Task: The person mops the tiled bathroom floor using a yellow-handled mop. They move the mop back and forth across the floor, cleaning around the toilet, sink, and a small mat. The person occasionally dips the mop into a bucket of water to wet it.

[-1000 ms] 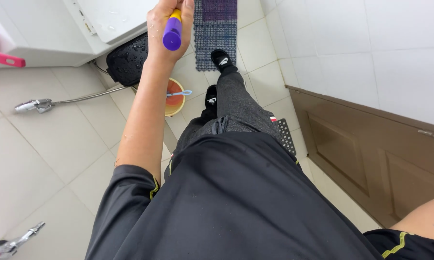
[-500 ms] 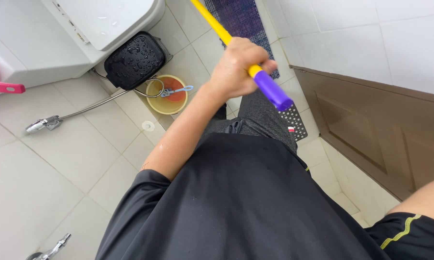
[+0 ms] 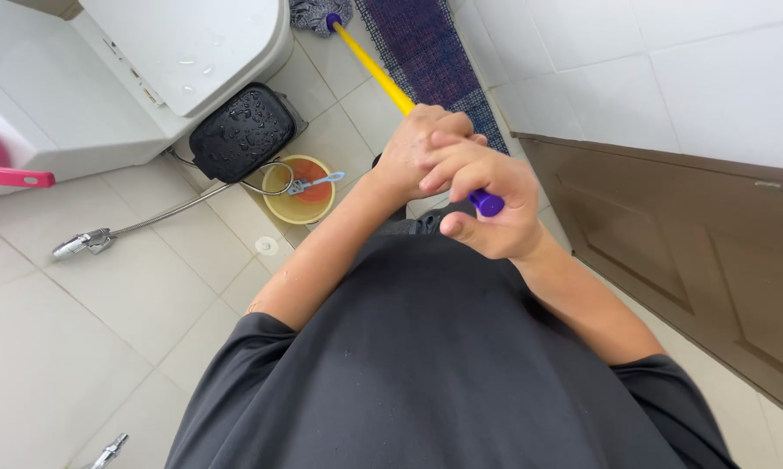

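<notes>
I hold a mop with a yellow handle (image 3: 376, 71) and a purple end cap (image 3: 487, 203). My left hand (image 3: 413, 148) is wrapped around the handle higher up the shaft. My right hand (image 3: 487, 204) closes over the purple end, close to my chest. The grey mop head (image 3: 313, 12) rests on the tiled floor at the top of the view, next to a dark patterned mat (image 3: 430, 52).
A white toilet (image 3: 174, 52) stands at upper left with a black bin (image 3: 242, 132) beside it. An orange pail (image 3: 300, 189), a spray hose head (image 3: 80, 244) and a floor drain (image 3: 267, 246) lie on the tiles. A brown door (image 3: 695, 260) is at right.
My right hand has come up and closed on the purple end of the handle. The mop head has dropped to the floor by the mat. The view has tilted left.
</notes>
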